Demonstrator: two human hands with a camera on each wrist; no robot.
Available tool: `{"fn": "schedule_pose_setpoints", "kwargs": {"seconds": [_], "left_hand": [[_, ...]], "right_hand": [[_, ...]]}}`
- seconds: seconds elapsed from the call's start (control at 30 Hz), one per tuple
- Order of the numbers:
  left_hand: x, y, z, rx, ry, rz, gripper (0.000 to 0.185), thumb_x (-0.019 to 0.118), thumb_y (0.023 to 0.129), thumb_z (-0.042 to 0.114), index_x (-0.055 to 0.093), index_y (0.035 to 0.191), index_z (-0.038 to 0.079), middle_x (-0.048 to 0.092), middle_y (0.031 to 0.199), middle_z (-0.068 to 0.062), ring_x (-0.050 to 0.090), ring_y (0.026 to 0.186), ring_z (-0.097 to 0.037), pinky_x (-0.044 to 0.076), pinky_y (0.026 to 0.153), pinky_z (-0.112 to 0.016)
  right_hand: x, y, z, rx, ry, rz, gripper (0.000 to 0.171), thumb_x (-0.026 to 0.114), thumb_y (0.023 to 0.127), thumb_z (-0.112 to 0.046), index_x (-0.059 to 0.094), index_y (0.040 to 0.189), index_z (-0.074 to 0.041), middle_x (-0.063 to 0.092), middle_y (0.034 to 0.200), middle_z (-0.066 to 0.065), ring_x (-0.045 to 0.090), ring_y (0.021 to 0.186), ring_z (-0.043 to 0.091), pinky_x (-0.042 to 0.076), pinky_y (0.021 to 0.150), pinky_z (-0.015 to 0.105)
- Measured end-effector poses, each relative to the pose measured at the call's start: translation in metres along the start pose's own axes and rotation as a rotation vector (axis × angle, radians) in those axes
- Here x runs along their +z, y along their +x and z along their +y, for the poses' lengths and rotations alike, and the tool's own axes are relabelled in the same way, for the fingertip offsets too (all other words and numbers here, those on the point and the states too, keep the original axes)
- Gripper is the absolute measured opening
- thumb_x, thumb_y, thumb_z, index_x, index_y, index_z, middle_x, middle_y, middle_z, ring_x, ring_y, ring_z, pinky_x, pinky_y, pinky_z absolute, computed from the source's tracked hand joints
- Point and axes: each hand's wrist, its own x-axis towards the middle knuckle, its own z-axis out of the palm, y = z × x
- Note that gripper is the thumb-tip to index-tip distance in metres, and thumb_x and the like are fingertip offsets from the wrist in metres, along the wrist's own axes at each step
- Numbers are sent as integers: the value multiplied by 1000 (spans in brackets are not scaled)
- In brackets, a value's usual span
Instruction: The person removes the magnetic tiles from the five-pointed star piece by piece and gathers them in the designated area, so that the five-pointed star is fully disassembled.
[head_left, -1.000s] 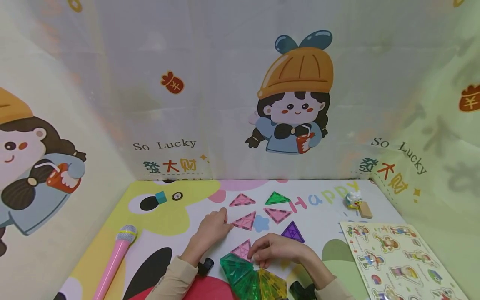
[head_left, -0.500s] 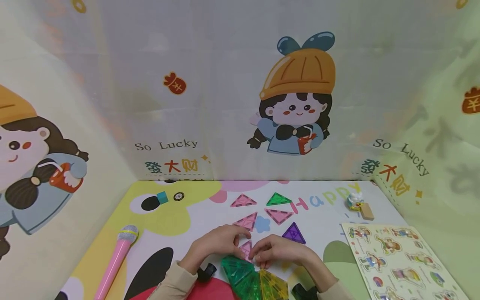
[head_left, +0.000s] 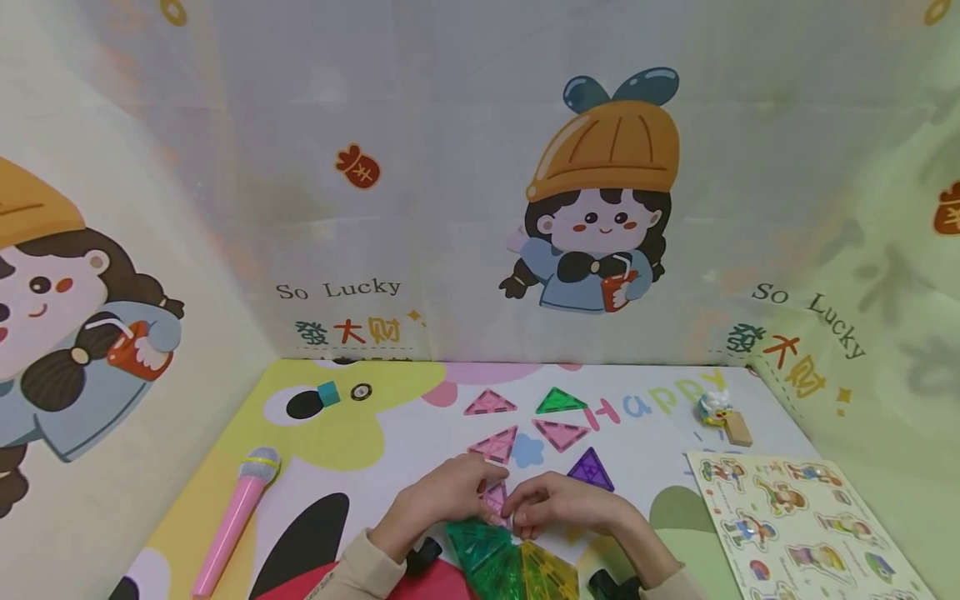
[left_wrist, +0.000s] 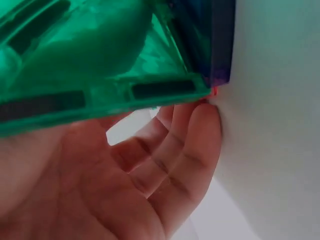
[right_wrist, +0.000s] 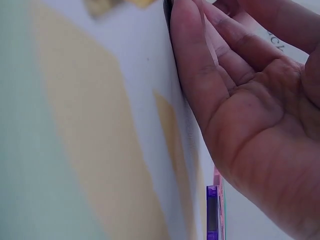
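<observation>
A pink triangular magnetic tile (head_left: pixel 493 496) stands at the far edge of a cluster of green magnetic tiles (head_left: pixel 483 550) and yellow magnetic tiles (head_left: pixel 549 573). My left hand (head_left: pixel 442 497) holds its left side with bent fingers, the thumb largely hidden. From the right, my right hand (head_left: pixel 566 502) pinches near the same tile's edge; the exact contact is hard to see. In the left wrist view, a green tile (left_wrist: pixel 115 90) covers the left fingertips, beside a dark blue tile (left_wrist: pixel 200 40). A purple triangular tile (head_left: pixel 591 471) lies beyond the right hand.
Beyond the hands lie several pink triangular tiles (head_left: pixel 561 434) and a green triangular tile (head_left: pixel 559 402). A pink toy microphone (head_left: pixel 234 525) lies at left, a teal cube (head_left: pixel 328 393) at back left. At right are a picture puzzle board (head_left: pixel 810 533), a small figurine (head_left: pixel 714 410) and a wooden block (head_left: pixel 738 429).
My left hand has come back from the loose pink tiles toward me and to the right, onto the pink tile at the cluster. The right hand has stayed almost still.
</observation>
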Motion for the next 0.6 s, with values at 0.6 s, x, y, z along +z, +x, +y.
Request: {"fn": "schedule_pose_setpoints", "kwargs": {"seconds": [0.6], "left_hand": [[0,3,-2,-51,-85,13,46,90,70,32,56,99,24,53,78,7,46,68,-4,40,59,-22]], "right_hand": [[-3,-1,0,2,29,-22,32,55,98,-14,64,124,1,64,106,37,66,85,10,56,79,25]]}}
